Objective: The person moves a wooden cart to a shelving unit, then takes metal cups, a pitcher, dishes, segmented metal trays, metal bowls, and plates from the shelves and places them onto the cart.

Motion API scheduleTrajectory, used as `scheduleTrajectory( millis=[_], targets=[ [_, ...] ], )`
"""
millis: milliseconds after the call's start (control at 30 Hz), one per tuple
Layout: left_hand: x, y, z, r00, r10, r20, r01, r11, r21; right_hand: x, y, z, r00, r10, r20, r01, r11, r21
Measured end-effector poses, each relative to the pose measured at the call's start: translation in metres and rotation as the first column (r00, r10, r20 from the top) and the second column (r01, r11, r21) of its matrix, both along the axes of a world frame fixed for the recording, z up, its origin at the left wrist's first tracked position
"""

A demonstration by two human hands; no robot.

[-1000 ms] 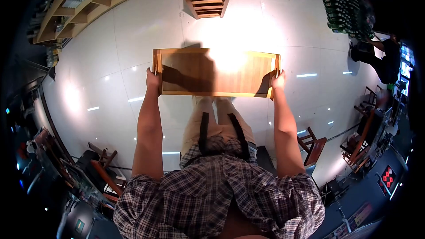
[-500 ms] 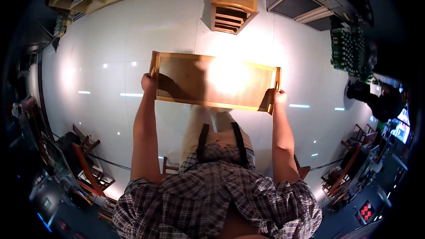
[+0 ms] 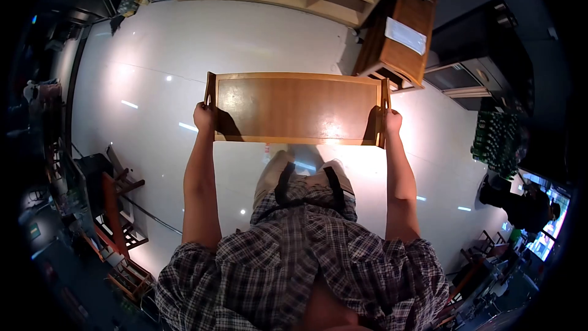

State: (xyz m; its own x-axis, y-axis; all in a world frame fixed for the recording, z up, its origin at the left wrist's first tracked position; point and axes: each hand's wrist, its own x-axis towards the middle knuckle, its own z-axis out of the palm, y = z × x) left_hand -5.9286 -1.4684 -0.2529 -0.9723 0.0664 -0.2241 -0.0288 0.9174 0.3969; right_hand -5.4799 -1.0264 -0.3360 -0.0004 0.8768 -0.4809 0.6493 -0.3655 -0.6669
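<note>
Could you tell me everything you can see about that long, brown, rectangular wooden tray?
The long, brown, rectangular wooden tray looks varnished, with patches of glare and dark shadows near both ends. A low, raised rim frames its flat, faintly grained base, and taller end panels have slot-like handle openings. Its upper face shows to the camera, long sides running across the view. The person's bare left hand and bare right hand grip opposite ends, holding it above the pale, glossy floor.
</note>
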Motion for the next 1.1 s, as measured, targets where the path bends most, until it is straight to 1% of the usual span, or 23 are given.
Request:
scheduleTrajectory(
  millis=[33, 67, 100, 133, 167, 200, 267, 333, 400, 467, 533, 567, 633, 667, 700, 767, 800, 833, 900, 933, 1000, 1067, 1100],
  targets=[
    [-0.023, -0.009, -0.002, 1.0, 0.008, -0.009, -0.008, 1.0, -0.001, -0.032, -0.006, 0.018, 0.999, -0.003, -0.048, 0.0, 0.999, -0.054],
    [-0.048, -0.014, -0.004, 1.0, 0.018, -0.01, -0.018, 1.0, 0.002, -0.066, -0.008, 0.03, 0.998, 0.007, -0.062, -0.01, 0.999, -0.049],
    [-0.032, -0.007, 0.003, 0.999, 0.032, -0.01, -0.032, 0.999, 0.004, -0.059, 0.002, 0.045, 0.991, -0.039, -0.127, 0.027, 0.995, -0.091],
    [-0.056, -0.012, 0.002, 0.999, 0.045, -0.009, -0.045, 0.999, 0.005, -0.087, -0.004, 0.052, 0.981, -0.085, -0.175, 0.061, 0.988, -0.14],
    [-0.081, -0.012, 0.001, 0.998, 0.065, -0.009, -0.065, 0.997, 0.047, -0.112, -0.008, 0.061, 0.946, -0.117, -0.303, 0.058, 0.979, -0.196],
    [-0.097, -0.007, 0.001, 0.996, 0.083, -0.012, -0.082, 0.992, 0.092, -0.127, -0.006, 0.065, 0.948, -0.109, -0.299, 0.05, 0.979, -0.196],
    [-0.135, -0.001, -0.005, 0.994, 0.108, -0.001, -0.107, 0.987, 0.118, -0.164, 0.0, 0.057, 0.927, -0.123, -0.354, 0.054, 0.979, -0.198],
    [-0.163, 0.007, -0.014, 0.99, 0.134, 0.042, -0.14, 0.96, 0.243, -0.179, 0.009, 0.041, 0.932, -0.125, -0.341, 0.061, 0.98, -0.19],
    [-0.197, 0.023, -0.02, 0.989, 0.126, 0.077, -0.141, 0.962, 0.234, -0.204, 0.023, 0.024, 0.905, -0.174, -0.389, 0.083, 0.967, -0.239],
    [-0.227, 0.046, -0.02, 0.99, 0.084, 0.115, -0.107, 0.973, 0.206, -0.229, 0.036, 0.014, 0.92, -0.161, -0.358, 0.073, 0.966, -0.246],
    [-0.259, 0.058, -0.038, 0.985, 0.08, 0.15, -0.109, 0.974, 0.197, -0.247, 0.047, -0.01, 0.956, -0.113, -0.269, 0.05, 0.972, -0.231],
    [-0.253, 0.057, -0.045, 0.982, 0.084, 0.166, -0.124, 0.962, 0.245, -0.227, 0.051, -0.032, 0.964, -0.073, -0.255, 0.025, 0.982, -0.189],
    [-0.293, 0.063, -0.068, 0.977, 0.057, 0.207, -0.119, 0.947, 0.299, -0.244, 0.065, -0.095, 0.952, -0.105, -0.287, 0.055, 0.983, -0.177],
    [-0.302, 0.072, -0.065, 0.976, 0.051, 0.214, -0.115, 0.948, 0.298, -0.248, 0.068, -0.11, 0.94, -0.131, -0.313, 0.079, 0.982, -0.174],
    [-0.31, 0.084, -0.056, 0.966, 0.05, 0.254, -0.135, 0.936, 0.326, -0.26, 0.068, -0.098, 0.98, -0.049, -0.194, 0.021, 0.99, -0.142],
    [-0.337, 0.092, -0.066, 0.955, 0.041, 0.295, -0.149, 0.924, 0.354, -0.282, 0.072, -0.089, 0.992, -0.022, -0.128, 0.004, 0.991, -0.137],
    [-0.343, 0.088, -0.085, 0.949, 0.017, 0.316, -0.13, 0.931, 0.34, -0.281, 0.075, -0.085, 0.997, 0.011, -0.072, -0.02, 0.991, -0.132],
    [-0.357, 0.093, -0.094, 0.941, -0.009, 0.339, -0.11, 0.938, 0.328, -0.291, 0.078, -0.087, 0.998, 0.001, -0.069, -0.01, 0.992, -0.13],
    [-0.382, 0.104, -0.107, 0.936, -0.037, 0.35, -0.085, 0.942, 0.326, -0.314, 0.082, -0.092, 0.998, -0.004, 0.067, 0.01, 0.996, -0.087],
    [-0.395, 0.11, -0.112, 0.932, -0.054, 0.358, -0.069, 0.944, 0.323, -0.331, 0.081, -0.075, 0.997, -0.018, 0.07, 0.024, 0.996, -0.085],
    [-0.421, 0.116, -0.131, 0.935, -0.07, 0.347, -0.053, 0.942, 0.332, -0.369, 0.075, -0.025, 0.979, 0.069, 0.193, -0.036, 0.985, -0.171],
    [-0.443, 0.123, -0.141, 0.899, -0.139, 0.416, 0.035, 0.968, 0.247, -0.386, 0.066, -0.027, 0.981, 0.019, 0.191, 0.003, 0.993, -0.115],
    [-0.455, 0.127, -0.143, 0.896, -0.155, 0.415, 0.047, 0.965, 0.258, -0.394, 0.062, -0.031, 0.982, -0.019, 0.186, 0.031, 0.998, -0.061]
  ],
)
